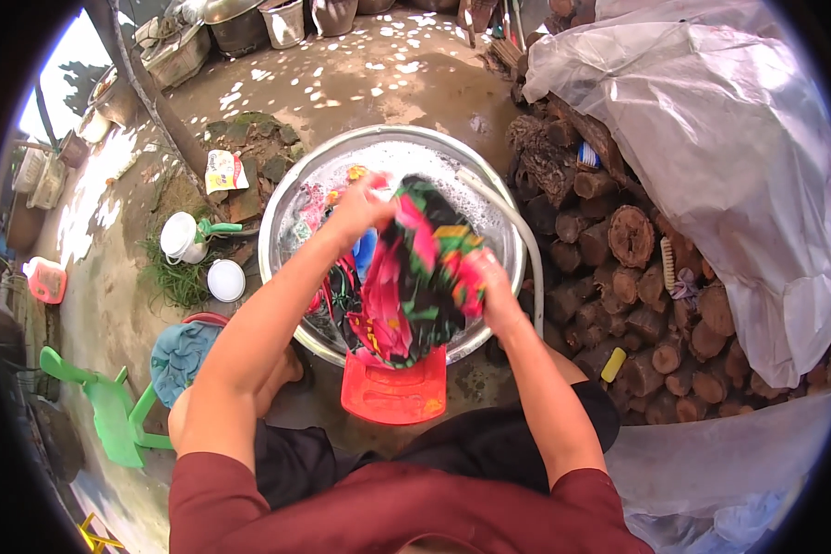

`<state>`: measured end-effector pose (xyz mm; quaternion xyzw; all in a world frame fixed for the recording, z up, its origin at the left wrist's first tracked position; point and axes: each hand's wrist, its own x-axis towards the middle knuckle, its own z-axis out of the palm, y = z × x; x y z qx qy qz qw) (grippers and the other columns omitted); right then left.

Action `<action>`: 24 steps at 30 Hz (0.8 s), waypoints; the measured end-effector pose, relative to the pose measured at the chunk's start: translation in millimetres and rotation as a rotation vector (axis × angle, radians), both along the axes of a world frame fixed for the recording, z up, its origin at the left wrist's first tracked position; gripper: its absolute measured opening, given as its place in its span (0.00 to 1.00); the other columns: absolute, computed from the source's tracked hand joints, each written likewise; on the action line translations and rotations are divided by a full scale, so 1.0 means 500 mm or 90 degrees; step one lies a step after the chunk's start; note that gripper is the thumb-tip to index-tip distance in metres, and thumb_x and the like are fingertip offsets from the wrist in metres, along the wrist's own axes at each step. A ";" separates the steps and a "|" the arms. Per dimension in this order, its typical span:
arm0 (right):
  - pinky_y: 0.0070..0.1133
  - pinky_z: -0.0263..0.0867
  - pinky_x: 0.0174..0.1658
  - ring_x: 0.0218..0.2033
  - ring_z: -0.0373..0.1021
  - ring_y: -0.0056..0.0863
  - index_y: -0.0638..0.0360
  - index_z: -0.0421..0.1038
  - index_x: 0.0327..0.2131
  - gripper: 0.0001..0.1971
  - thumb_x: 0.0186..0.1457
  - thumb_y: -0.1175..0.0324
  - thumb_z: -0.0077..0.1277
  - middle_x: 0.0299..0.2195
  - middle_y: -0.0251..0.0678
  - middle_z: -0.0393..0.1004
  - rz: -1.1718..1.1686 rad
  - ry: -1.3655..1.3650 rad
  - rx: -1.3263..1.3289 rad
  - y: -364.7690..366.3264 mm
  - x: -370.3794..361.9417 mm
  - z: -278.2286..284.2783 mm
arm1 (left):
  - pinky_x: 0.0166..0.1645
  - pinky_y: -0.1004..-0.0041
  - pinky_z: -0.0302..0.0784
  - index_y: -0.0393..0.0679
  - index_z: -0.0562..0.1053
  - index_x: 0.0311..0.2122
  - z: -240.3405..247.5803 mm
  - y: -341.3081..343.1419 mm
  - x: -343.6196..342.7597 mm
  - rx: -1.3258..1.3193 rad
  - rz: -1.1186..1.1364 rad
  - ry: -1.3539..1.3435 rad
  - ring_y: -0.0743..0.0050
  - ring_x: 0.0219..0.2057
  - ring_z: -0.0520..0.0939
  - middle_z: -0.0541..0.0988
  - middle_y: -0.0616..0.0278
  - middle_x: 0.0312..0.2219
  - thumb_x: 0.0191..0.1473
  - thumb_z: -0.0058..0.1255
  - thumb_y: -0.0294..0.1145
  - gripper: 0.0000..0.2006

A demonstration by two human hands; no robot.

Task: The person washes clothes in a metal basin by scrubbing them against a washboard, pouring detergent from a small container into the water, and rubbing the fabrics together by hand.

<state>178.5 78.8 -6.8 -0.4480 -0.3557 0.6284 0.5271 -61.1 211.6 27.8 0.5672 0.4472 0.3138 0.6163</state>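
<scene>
The fingers of the left hand (pixel 365 203) and right hand (pixel 492 282) clamp black, pink-flowered fabric (pixel 414 286) above a round, silver metal basin (pixel 266 242).

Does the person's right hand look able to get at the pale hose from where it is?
Probably yes: the hose runs just to the right of the right hand, nothing visible between them, though that hand may first need to release the floral cloth.

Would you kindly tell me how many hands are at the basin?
2: the left hand at the upper left of the flowered cloth, and the right hand at its right edge, both above the metal basin. None seems hidden.
</scene>
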 end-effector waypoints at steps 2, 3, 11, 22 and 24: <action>0.30 0.68 0.44 0.44 0.70 0.29 0.55 0.61 0.52 0.27 0.57 0.45 0.43 0.44 0.36 0.71 -0.027 0.173 -0.164 0.017 0.025 0.036 | 0.33 0.75 0.72 0.42 0.64 0.53 0.034 -0.005 0.015 -0.013 0.250 -0.219 0.75 0.30 0.76 0.75 0.61 0.25 0.49 0.54 0.30 0.24; 0.33 0.66 0.46 0.47 0.67 0.31 0.53 0.57 0.55 0.30 0.57 0.44 0.43 0.49 0.38 0.67 -0.049 0.123 -0.129 0.022 0.043 0.008 | 0.35 0.73 0.73 0.41 0.65 0.52 0.010 0.000 0.009 0.088 0.172 0.002 0.75 0.32 0.76 0.75 0.59 0.26 0.49 0.53 0.30 0.23; 0.31 0.64 0.49 0.51 0.63 0.39 0.58 0.49 0.60 0.31 0.56 0.61 0.48 0.54 0.44 0.60 -0.067 -0.179 -0.349 -0.051 0.080 -0.231 | 0.48 0.52 0.62 0.50 0.63 0.55 -0.284 -0.204 -0.134 0.401 -0.194 0.712 0.58 0.47 0.70 0.73 0.56 0.41 0.46 0.53 0.45 0.30; 0.26 0.62 0.30 0.23 0.63 0.23 0.60 0.63 0.48 0.32 0.49 0.42 0.51 0.30 0.32 0.70 -0.377 -0.196 -0.380 0.092 0.053 -0.385 | 0.34 0.56 0.75 0.43 0.78 0.28 -0.254 -0.265 -0.176 0.191 -0.590 0.801 0.54 0.32 0.82 0.81 0.54 0.28 0.57 0.36 0.45 0.21; 0.31 0.60 0.51 0.48 0.66 0.39 0.71 0.58 0.52 0.39 0.45 0.49 0.57 0.46 0.54 0.68 -0.266 -0.323 -0.196 0.153 0.014 -0.355 | 0.32 0.54 0.74 0.42 0.77 0.28 -0.295 -0.270 -0.149 0.192 -0.583 0.732 0.49 0.27 0.80 0.79 0.50 0.25 0.56 0.35 0.44 0.20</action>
